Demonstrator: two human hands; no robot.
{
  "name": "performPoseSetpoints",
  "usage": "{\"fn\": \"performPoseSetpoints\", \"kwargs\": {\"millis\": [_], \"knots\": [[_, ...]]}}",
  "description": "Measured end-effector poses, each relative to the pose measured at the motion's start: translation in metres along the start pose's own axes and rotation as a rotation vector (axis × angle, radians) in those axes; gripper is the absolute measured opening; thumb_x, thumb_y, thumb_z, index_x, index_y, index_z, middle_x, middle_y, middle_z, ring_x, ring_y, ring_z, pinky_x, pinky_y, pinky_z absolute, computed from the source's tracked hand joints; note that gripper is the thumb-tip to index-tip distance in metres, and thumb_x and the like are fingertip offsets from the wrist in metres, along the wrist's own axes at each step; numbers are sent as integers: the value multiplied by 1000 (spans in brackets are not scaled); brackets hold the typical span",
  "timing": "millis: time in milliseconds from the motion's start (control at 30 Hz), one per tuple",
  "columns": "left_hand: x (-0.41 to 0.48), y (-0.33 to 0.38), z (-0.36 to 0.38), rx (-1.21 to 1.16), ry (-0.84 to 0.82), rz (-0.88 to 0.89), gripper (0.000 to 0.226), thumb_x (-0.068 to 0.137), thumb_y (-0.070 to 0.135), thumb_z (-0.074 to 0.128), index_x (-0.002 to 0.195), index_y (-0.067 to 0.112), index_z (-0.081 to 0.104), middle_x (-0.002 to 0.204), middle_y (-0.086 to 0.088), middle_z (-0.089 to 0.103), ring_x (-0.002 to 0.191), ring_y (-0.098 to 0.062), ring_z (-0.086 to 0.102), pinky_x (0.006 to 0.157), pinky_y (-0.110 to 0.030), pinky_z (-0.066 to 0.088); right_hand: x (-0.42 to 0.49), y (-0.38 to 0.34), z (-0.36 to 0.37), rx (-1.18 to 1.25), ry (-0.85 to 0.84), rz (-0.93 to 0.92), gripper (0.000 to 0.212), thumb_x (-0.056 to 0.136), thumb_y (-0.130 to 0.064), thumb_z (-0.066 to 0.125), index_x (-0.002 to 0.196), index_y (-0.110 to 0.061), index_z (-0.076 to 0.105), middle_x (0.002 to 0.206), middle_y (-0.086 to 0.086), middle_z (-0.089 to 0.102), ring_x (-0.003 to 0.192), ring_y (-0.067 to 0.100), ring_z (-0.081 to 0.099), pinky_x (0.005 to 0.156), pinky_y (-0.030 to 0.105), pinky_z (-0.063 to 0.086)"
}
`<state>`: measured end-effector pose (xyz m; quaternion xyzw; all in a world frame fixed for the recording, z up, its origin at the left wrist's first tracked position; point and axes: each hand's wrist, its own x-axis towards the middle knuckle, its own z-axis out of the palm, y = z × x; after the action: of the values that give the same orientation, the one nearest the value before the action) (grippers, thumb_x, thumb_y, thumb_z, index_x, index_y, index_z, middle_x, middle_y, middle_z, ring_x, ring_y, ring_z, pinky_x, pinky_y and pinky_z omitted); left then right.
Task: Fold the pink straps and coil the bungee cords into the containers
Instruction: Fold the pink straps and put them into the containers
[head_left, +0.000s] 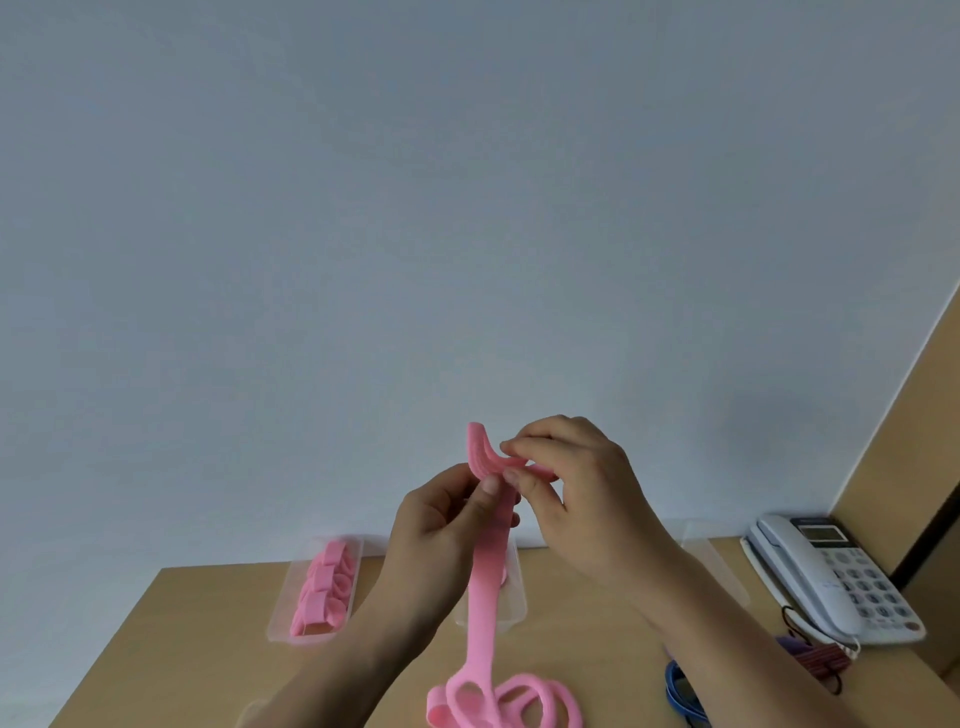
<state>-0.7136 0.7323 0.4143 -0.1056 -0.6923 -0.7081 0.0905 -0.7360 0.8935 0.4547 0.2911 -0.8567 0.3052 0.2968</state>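
— Which step do we have now?
— We fold a pink strap (485, 587). Our left hand (441, 525) pinches it under the bend, our right hand (576, 488) pinches the bent end; the rest hangs below both hands.
— And next?
— We think it needs more even folds, then a place in the container (516, 592) behind our hands.

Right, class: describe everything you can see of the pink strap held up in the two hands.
The pink strap is a flat, soft-looking band, faintly ribbed at its top end, which curls over to the left. The left hand pinches it just below that bend and the right hand pinches the folded part beside it. From there it hangs down, in front of a clear container, to the wooden table, where the rest lies in loose loops.
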Motion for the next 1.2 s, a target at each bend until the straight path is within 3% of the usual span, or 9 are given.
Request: {"fn": "performPoseSetpoints", "kwargs": {"millis": [67,233,367,433,600,833,933,1033,1200], "knots": [[0,-3,0,17,5,-9,23,94,45,59,102,37,79,96,0,79,92,-19,76,75,-34,62,-1,1,1,10,3,13,17,89,-12,73,106,-11,76,99,-3,67,92,17,60,77,33,55],[1,-7,0,28,35,-45,20,97,37,62,98,35,81,93,1,80,92,-21,76,72,-34,64,-4,-1,2,-69,-43,-15,9,89,-11,71,97,-13,72,98,-5,62,93,15,56,73,33,54],[2,-7,1,17,76,-147,22,102,28,65,89,23,82,90,-15,78,92,-42,71,82,-60,59,-7,1,5,-134,-38,-20,2,91,-13,69,91,-12,67,96,-4,60,90,17,55,69,36,53],[1,-7,0,15,93,-215,21,98,30,70,86,19,82,92,-19,77,95,-47,69,84,-65,56,-9,3,9,-146,-46,17,3,93,-16,67,92,-13,67,96,-5,60,91,17,54,70,36,52],[-4,-3,-2,-69,46,-284,36,80,40,73,90,6,80,103,-33,70,89,-43,69,100,-67,47,-19,4,22,-151,41,3,3,87,-9,70,87,-11,71,90,-2,63,83,20,59,61,37,54],[-6,0,-8,-142,-101,-227,50,89,53,69,101,5,77,95,-20,74,91,-35,68,95,-59,55,-26,1,34,-142,203,-118,14,87,-9,66,73,-9,64,82,-1,60,74,17,55,55,31,47],[-4,-3,-13,-145,-108,-218,35,91,39,68,106,8,79,103,-18,78,99,-34,75,93,-47,61,-30,2,37,-113,212,-135,10,86,-8,66,79,-15,65,87,1,62,75,19,57,54,34,49],[-3,-7,-19,-145,-103,-224,23,93,20,66,107,8,79,103,-20,79,100,-33,76,84,-33,62,-32,1,36,-86,177,-105,22,79,-4,74,87,-23,66,94,1,64,81,20,61,58,33,52],[-6,-7,-22,-109,-38,-232,29,87,21,68,110,8,78,107,-18,78,105,-37,74,100,-52,57,-32,-1,32,23,113,17,10,83,-20,70,87,-22,78,100,-7,67,94,13,63,73,33,55]]}}
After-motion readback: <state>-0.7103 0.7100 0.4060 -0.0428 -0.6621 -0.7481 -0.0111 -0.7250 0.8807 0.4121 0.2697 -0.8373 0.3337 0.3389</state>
